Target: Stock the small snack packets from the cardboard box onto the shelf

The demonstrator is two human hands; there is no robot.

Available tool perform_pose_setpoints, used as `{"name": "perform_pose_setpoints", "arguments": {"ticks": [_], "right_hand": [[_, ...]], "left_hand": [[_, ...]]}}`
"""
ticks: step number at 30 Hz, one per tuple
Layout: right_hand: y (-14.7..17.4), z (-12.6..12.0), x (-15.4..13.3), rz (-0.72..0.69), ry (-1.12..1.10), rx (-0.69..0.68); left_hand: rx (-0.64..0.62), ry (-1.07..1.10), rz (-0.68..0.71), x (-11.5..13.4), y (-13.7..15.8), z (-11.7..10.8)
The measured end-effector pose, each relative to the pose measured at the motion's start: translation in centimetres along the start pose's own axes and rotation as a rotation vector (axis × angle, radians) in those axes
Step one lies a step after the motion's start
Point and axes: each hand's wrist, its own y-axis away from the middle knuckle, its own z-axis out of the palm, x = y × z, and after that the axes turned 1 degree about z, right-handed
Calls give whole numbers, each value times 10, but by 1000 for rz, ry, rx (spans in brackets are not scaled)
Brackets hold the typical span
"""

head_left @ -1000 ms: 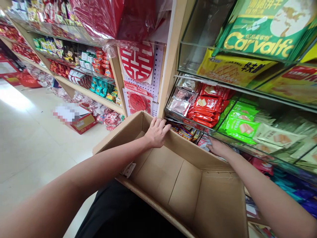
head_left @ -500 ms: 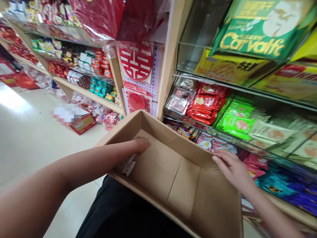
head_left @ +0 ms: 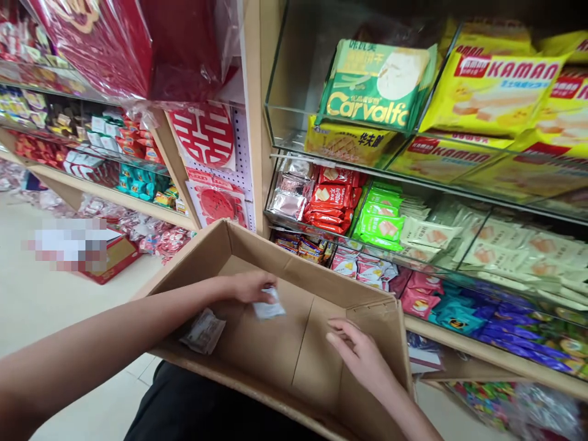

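A brown cardboard box (head_left: 257, 245), open at the top, rests tilted over my dark-clothed lap. My left hand (head_left: 255, 286) is inside it, fingers closed on a small pale snack packet (head_left: 269, 304), whose print is blurred. Another small clear-and-white packet (head_left: 204, 331) lies on the box floor at the left, below my left forearm. My right hand (head_left: 356, 349) hovers within the right half of the box, thumb and fingers apart, holding nothing.
Glass shelves ahead hold green Carvalfo packs (head_left: 372, 86), yellow Kaman packs (head_left: 496, 92), red packets (head_left: 331, 199) and bright green packets (head_left: 381, 214). A red carton (head_left: 113, 260) stands on the floor at left. Bagged sweets (head_left: 482, 398) lie low at right.
My left hand has moved right inside the box and now shows a small packet in its fingers. My right hand has left the box's far rim and come inside. The view has turned right.
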Motion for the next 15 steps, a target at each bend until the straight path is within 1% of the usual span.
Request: {"name": "perform_pose_setpoints", "arguments": {"ticks": [2, 3, 4, 5, 6, 8, 9, 11, 15], "right_hand": [[-12, 12, -17, 66, -234, 32], [-19, 17, -24, 94, -315, 88], [-24, 20, -30, 120, -358, 163], [-29, 23, -35, 152, -358, 244], [-32, 24, -38, 187, -323, 315], [-35, 25, -41, 241, -214, 413], [-35, 25, -41, 255, -170, 435], [-33, 26, -39, 267, -121, 456], [-29, 31, -36, 318, -111, 516]], "left_hand": [[-174, 266, -4, 12, -3, 0], [-232, 410, 3, 20, -6, 1], [-258, 563, 3, 29, -8, 4], [-233, 691, -2, 37, -11, 7], [-177, 764, -16, 44, -13, 11], [-46, 834, -64, 54, -15, 19], [17, 841, -95, 57, -16, 24], [101, 809, -133, 58, -16, 31], [159, 675, -163, 55, -12, 38]]}}
